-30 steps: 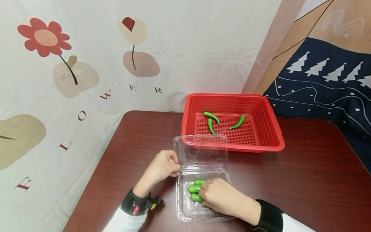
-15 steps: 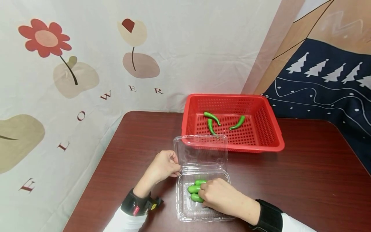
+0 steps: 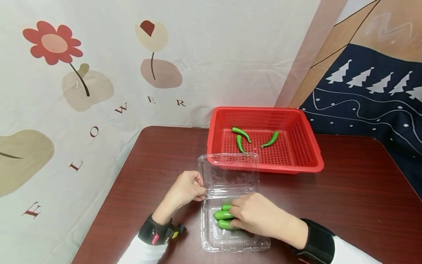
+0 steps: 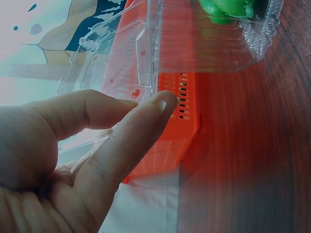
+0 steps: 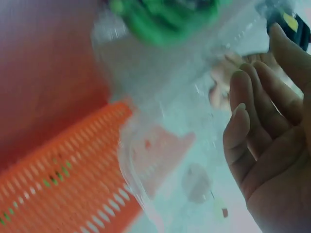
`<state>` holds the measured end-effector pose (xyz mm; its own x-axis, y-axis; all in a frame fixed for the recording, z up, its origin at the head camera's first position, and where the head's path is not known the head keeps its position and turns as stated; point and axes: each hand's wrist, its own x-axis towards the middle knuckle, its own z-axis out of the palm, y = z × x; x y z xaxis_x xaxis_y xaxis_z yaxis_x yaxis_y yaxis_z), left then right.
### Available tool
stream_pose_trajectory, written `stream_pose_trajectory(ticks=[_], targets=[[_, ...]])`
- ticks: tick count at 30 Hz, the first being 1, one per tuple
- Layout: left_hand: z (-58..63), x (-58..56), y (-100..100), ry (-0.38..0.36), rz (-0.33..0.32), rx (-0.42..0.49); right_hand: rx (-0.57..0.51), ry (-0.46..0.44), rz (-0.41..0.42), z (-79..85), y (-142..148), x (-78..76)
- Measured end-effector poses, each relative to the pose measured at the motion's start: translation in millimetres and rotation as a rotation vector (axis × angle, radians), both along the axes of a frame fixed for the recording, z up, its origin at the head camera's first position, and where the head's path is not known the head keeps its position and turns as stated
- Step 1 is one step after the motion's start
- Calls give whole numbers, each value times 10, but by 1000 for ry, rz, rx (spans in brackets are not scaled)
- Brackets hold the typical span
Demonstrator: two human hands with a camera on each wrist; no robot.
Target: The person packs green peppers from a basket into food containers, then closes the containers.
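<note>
A clear plastic clamshell box (image 3: 214, 240) lies on the table with its lid raised toward the back. My left hand (image 3: 186, 189) pinches the box at its hinge edge between thumb and finger, which shows close up in the left wrist view. Inside the base sit several green peppers (image 3: 223, 215), side by side, their right ends covered by my right hand (image 3: 255, 216). That hand is over the box, its fingers loosely bent and holding nothing in the blurred right wrist view (image 5: 262, 121).
Behind the box stands a red perforated basket (image 3: 314, 157) with green chili peppers (image 3: 271, 139) on its floor. The raised lid (image 3: 230, 176) overlaps the basket's front rim. The dark wooden table (image 3: 356, 205) extends to both sides, and printed cloth (image 3: 230, 55) hangs behind it.
My right hand has risen and shifted a little back and to the right from the peppers. My left hand stays at the hinge edge.
</note>
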<state>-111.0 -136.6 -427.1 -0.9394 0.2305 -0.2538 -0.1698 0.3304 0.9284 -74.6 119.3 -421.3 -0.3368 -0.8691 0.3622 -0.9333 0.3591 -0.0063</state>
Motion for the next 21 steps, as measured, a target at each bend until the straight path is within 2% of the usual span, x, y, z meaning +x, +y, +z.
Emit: stream_pose_trajectory(ticks=[5, 11, 17, 21], targets=[[-8, -2, -4, -5, 2, 3, -84, 27, 26, 294, 68, -120], [-4, -1, 1, -1, 8, 15, -182, 47, 10, 648, 154, -308], [12, 1, 9, 1, 10, 13, -282, 38, -59, 900, 261, -537], [18, 5, 12, 2, 11, 9, -294, 31, -127, 1010, 341, -704]])
